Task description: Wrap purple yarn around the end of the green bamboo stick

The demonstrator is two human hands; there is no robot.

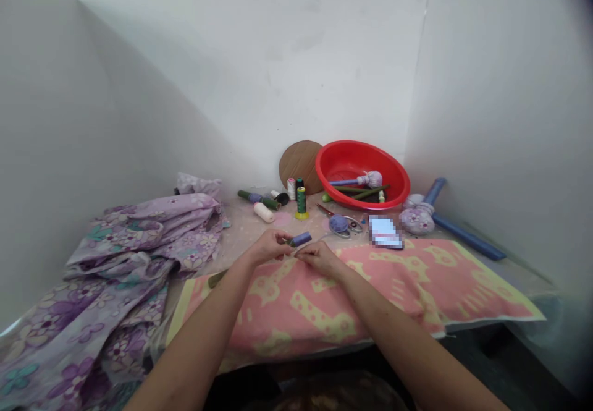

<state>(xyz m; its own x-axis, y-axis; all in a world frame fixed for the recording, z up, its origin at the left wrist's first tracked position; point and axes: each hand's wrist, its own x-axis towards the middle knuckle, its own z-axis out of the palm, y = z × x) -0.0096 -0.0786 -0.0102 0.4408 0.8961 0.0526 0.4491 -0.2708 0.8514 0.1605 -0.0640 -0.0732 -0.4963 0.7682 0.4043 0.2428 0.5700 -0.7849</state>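
Observation:
My left hand [267, 245] is closed in a pinch on one end of a small purple-wrapped stick [301, 238], held just above the pink and yellow towel [370, 293]. My right hand [319, 256] is closed beside it, fingertips pressed together at the stick's lower side; what it pinches is too small to make out. Both forearms reach in from the bottom of the view.
Purple flowered cloth [134, 256] is heaped at the left. Behind the hands lie several thread spools [301, 201], scissors [345, 222], a purple ball [338, 223] and a red basin [365, 170] with wrapped sticks. Blue rods [463, 232] lie at the right wall.

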